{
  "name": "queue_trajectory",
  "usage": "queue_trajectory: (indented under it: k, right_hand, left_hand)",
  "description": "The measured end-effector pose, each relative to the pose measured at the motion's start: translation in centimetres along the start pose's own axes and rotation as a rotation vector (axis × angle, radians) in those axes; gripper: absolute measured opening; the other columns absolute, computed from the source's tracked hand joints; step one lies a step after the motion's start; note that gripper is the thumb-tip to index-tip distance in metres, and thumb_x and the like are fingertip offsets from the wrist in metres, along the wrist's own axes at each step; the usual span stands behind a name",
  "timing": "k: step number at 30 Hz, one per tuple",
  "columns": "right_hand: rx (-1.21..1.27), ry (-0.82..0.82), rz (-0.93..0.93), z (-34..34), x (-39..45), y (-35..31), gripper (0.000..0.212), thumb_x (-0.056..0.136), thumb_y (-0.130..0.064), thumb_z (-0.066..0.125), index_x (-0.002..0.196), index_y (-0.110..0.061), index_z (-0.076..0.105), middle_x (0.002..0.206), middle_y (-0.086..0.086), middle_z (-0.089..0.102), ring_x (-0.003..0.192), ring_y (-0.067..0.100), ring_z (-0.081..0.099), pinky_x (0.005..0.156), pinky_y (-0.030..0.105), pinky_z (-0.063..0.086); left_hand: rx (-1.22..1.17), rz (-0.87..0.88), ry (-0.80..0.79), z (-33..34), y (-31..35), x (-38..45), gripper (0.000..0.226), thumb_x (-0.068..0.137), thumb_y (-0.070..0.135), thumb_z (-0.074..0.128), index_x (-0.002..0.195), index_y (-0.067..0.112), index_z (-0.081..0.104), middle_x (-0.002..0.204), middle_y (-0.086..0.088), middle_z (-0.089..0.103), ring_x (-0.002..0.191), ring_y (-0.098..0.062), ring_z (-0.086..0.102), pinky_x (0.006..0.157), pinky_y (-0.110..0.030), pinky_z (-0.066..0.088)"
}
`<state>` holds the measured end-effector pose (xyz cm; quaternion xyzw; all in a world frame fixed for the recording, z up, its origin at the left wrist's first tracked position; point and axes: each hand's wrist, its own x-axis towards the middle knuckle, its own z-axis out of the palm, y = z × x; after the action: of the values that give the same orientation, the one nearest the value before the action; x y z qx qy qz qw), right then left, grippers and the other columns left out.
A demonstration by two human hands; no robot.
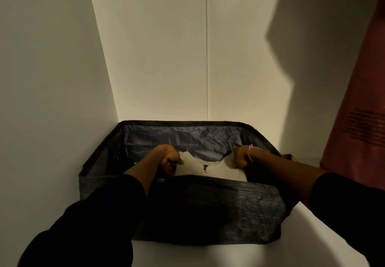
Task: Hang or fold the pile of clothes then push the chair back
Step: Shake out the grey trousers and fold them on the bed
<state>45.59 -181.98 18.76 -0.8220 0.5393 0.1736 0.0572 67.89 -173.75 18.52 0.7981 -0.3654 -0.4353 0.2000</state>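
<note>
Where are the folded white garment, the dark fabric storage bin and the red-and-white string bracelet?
folded white garment (210, 170): head view, its middle below the neck label.
dark fabric storage bin (225, 202): head view, near wall.
red-and-white string bracelet (250, 153): head view, strands across wrist.

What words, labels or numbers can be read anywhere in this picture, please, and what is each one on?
No text here can be read.
Small dark neck label on the white folded garment in the dark fabric storage box: too small and blurred to read.
Rows of dark print on the reddish hanging garment at the right: blurred, unreadable.
Both the left hand and the right hand grip the white garment and hide no lettering that shows.
</note>
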Motion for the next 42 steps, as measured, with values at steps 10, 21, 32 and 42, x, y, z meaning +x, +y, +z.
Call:
queue_trajectory:
  k: [10,21,32,42]
  right_hand:
    - [0.076,0.144,0.029,2.1,1.2,1.4,0.048,0.098,-0.012,0.06,0.144,-0.003,0.047,0.144,0.021,0.051,0.13,0.034,0.053,0.106,0.038,0.045]
    - [-0.098,-0.256,-0.239,1.8,0.2,-0.6,0.089,0.089,-0.057,0.059,0.15,0.004,0.036,0.153,0.025,0.039,0.141,0.039,0.039,0.117,0.049,0.033]
    - [-0.066,-0.183,-0.34,-1.0,-4.3,-0.2,0.066,0.1,-0.054,0.048,0.152,-0.013,0.039,0.152,0.012,0.044,0.14,0.029,0.042,0.117,0.043,0.033]
    - [0.287,-0.228,-0.288,-2.5,-14.7,3.9,0.088,0.081,-0.087,0.026,0.11,-0.022,0.077,0.109,-0.004,0.076,0.107,0.014,0.069,0.088,0.039,0.055]
  left_hand:
    - [0.275,0.01,0.007,1.6,1.0,2.5,0.049,0.093,0.026,0.069,0.134,0.008,0.05,0.089,-0.009,0.061,0.075,-0.02,0.062,0.06,-0.03,0.053]
    - [0.92,0.362,0.154,3.8,3.3,1.3,0.065,0.088,0.035,0.074,0.14,0.008,0.047,0.14,-0.012,0.052,0.125,-0.03,0.052,0.102,-0.041,0.045]
    - [0.902,0.188,-0.1,0.4,0.7,2.6,0.067,0.087,0.052,0.054,0.146,0.022,0.048,0.15,-0.006,0.046,0.133,-0.027,0.049,0.112,-0.047,0.039]
    - [0.57,0.185,-0.066,-4.3,-3.2,-11.0,0.101,0.066,0.095,0.049,0.122,0.014,0.07,0.096,0.001,0.063,0.095,-0.021,0.063,0.095,-0.038,0.051]
